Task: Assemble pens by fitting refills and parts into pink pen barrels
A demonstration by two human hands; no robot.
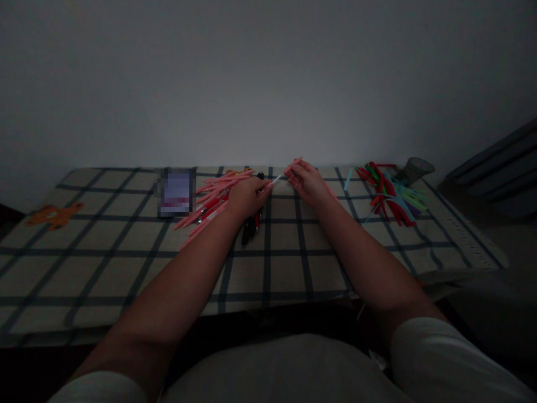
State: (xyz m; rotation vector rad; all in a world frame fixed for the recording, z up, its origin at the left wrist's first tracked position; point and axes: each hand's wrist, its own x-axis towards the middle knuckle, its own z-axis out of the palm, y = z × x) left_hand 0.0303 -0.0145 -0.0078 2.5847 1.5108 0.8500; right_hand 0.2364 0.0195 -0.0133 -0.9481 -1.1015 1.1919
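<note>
Left hand (pixel 247 195) and right hand (pixel 307 182) each partly hide a slender stick (pixel 293 164).

- my tee (pixel 277 366): pale gry, short slvs
- L slv (pixel 100 387) & R slv (pixel 444 358) end nr elbows
- L hand (pixel 246 196), R hand (pixel 308 183) + forearms bare

Two hands (pixel 246 197), one tablecloth (pixel 285 274), one screen (pixel 177 190), one cup (pixel 414 169); pink sticks (pixel 216 181), coloured strips (pixel 401 209): many, count unclear.
</note>
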